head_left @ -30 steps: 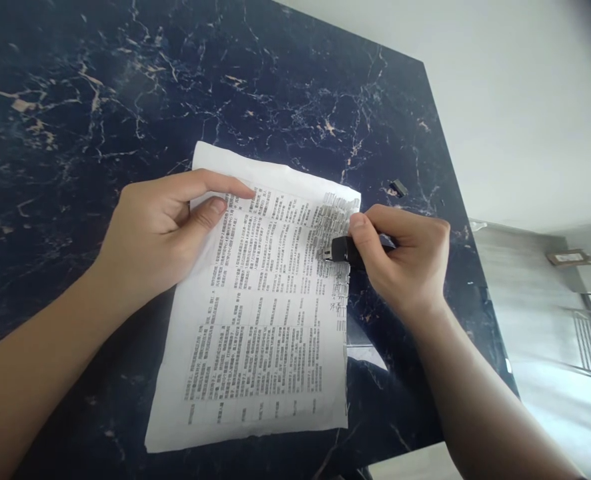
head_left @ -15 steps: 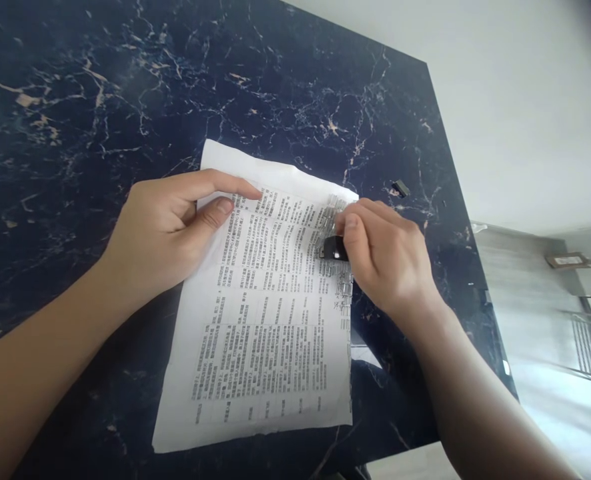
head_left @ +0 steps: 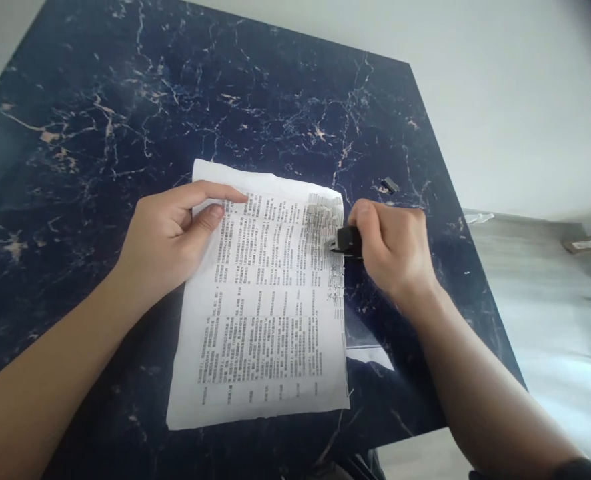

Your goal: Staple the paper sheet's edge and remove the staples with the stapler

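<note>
A printed sheet of paper [head_left: 260,300], possibly more than one layer, lies at the near part of the table with rows of small characters. My left hand [head_left: 170,230] grips its left edge, index finger and thumb on top, the other fingers partly hidden. My right hand [head_left: 393,247] is closed around a small black stapler [head_left: 348,241], whose front end reaches over the sheet's right edge. Most of the stapler's body is hidden in the fist. Many metal staples [head_left: 323,217] crowd the upper right margin, and others run down that edge.
The dark blue marbled table [head_left: 255,100] has its right edge beyond my right forearm. A small dark grey piece [head_left: 389,185] lies past my right hand. On the right, farther off, a brown box-like object [head_left: 588,245] stands out against the pale surroundings.
My right hand with the stapler has drawn back to the right, off the paper's margin, so more of the staples show. The view has shifted slightly; my left hand keeps its hold.
</note>
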Motion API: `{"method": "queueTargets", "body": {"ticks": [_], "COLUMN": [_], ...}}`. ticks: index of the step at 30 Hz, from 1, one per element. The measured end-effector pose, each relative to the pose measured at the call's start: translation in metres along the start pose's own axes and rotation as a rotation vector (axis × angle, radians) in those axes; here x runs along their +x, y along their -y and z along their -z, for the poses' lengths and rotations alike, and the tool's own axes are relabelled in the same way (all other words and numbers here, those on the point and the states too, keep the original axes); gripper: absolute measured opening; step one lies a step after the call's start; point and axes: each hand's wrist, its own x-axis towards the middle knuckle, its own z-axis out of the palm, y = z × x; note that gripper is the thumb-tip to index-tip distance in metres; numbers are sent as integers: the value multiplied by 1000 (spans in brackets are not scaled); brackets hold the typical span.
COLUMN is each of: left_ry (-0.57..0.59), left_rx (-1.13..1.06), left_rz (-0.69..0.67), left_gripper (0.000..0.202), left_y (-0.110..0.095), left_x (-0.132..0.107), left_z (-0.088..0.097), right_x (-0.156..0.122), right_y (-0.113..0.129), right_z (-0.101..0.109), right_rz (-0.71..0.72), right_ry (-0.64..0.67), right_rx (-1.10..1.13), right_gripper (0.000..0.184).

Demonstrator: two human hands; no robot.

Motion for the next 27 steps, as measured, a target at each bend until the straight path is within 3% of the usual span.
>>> {"method": "queueTargets", "body": {"ticks": [7, 21, 27], "left_ry": [11, 12, -58], "left_rx": [25, 38, 40], "left_rz": [-4, 2, 24], "left_gripper": [30, 29, 28], "left_y": [0, 2, 5], "left_x": [1, -1, -1], "left_z": [1, 2, 0], "right_x": [12, 12, 14], "right_y": [-33, -31, -32], "right_z": [6, 6, 8], "right_rz": [-94, -136, -147], "right_ry": [-114, -86, -73], "right_rx": [-62, -81, -92], "right_gripper": [53, 48, 50]}}
